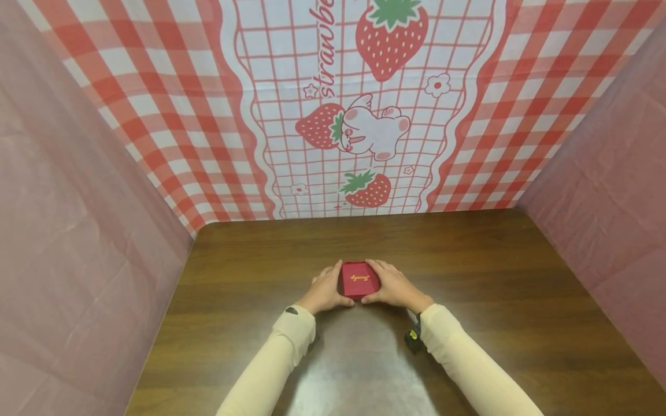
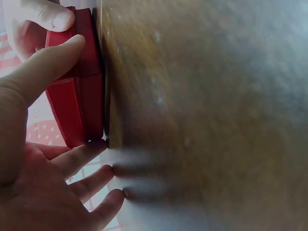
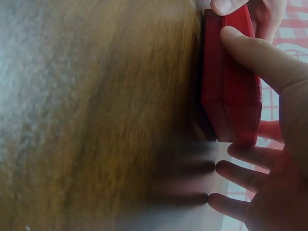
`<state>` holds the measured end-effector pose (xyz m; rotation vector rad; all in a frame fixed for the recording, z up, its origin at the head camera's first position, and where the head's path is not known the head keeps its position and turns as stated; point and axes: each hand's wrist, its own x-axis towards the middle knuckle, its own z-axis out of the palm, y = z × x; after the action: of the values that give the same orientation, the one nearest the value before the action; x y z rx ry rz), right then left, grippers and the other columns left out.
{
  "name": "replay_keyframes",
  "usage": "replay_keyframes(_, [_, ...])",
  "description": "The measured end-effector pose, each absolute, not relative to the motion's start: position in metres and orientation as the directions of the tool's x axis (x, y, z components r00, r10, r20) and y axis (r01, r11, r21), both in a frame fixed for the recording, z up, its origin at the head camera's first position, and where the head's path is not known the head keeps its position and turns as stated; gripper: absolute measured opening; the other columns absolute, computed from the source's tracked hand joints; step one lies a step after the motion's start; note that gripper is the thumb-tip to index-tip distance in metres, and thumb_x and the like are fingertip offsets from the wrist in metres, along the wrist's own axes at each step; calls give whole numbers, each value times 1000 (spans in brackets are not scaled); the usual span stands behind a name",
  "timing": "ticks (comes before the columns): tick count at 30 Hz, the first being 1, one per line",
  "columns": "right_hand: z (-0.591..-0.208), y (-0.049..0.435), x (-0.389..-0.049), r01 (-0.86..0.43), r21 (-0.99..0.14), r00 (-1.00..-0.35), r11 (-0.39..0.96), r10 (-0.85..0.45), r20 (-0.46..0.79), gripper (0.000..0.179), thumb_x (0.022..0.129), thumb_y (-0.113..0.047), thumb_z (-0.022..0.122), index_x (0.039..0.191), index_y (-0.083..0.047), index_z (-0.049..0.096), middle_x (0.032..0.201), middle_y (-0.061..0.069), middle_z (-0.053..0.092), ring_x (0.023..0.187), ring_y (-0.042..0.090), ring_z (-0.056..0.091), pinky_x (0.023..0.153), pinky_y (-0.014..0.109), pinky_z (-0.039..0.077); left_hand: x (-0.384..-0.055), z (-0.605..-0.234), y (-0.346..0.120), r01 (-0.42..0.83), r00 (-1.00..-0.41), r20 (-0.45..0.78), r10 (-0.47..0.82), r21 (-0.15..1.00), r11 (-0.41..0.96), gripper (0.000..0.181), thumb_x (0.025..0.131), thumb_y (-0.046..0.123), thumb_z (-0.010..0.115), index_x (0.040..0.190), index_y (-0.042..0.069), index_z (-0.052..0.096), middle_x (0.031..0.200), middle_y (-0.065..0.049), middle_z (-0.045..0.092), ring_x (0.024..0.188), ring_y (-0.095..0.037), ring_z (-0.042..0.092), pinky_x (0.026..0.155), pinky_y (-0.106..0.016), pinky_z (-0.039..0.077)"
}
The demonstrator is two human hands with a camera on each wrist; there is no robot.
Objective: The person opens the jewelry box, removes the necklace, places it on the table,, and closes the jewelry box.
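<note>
A small red jewelry box [image 1: 360, 281] with gold script on its lid sits on the table, its lid closed. The script appears upside down in the head view. My left hand [image 1: 324, 290] grips the box's left side, thumb on the near face. On the opposite side my right hand [image 1: 395, 288] holds it the same way. Both thumbs press the front of the box [image 2: 90, 103] close together in the left wrist view. Below the box [image 3: 233, 86] in the right wrist view, several fingertips are spread and reach down to the tabletop. The far side of the box is hidden.
The brown wooden table [image 1: 250, 248] has a glossy patch near its front. Behind it hangs a red-and-white checked cloth [image 1: 468, 144] with strawberry prints. Pink curtains [image 1: 78, 231] enclose both sides. A dark wrist device [image 1: 413, 340] sits under the right cuff.
</note>
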<state>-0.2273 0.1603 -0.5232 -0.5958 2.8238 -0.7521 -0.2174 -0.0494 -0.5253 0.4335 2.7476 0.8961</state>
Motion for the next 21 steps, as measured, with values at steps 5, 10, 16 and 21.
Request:
replay_keyframes(5, [-525, 159, -228, -334, -509, -911, 793, -410, -39, 105, 64, -42, 89, 147, -5, 37, 143, 22, 47, 128, 39, 48, 105, 57, 42, -217, -526, -50, 217, -932, -103, 348, 610, 762, 108, 68, 30, 87, 152, 1, 25, 148, -23, 44, 138, -36, 39, 110, -55, 32])
replay_keyframes(10, [-526, 159, -227, -326, -508, -915, 797, -401, -43, 105, 63, -42, 89, 146, -4, 37, 141, 22, 49, 127, 38, 49, 105, 56, 41, -216, -526, -50, 221, -930, -99, 354, 620, 753, 108, 68, 30, 88, 151, 0, 26, 150, -22, 43, 139, -36, 40, 111, -56, 31])
replay_keyframes(16, [-526, 160, -225, -328, -518, -913, 790, -406, -40, 105, 64, -42, 89, 145, 0, 37, 142, 23, 47, 128, 39, 48, 105, 56, 42, -215, -527, -49, 219, -927, -104, 360, 630, 745, 108, 68, 30, 87, 152, 1, 26, 150, -22, 42, 139, -36, 40, 113, -56, 31])
replay_keyframes(21, [-526, 161, -223, -343, -514, -909, 786, -416, -29, 106, 63, -43, 89, 144, 1, 38, 141, 23, 48, 126, 38, 48, 103, 56, 43, -213, -527, -49, 219, -926, -101, 365, 643, 734, 108, 67, 29, 88, 151, 1, 26, 149, -22, 43, 138, -37, 40, 113, -56, 30])
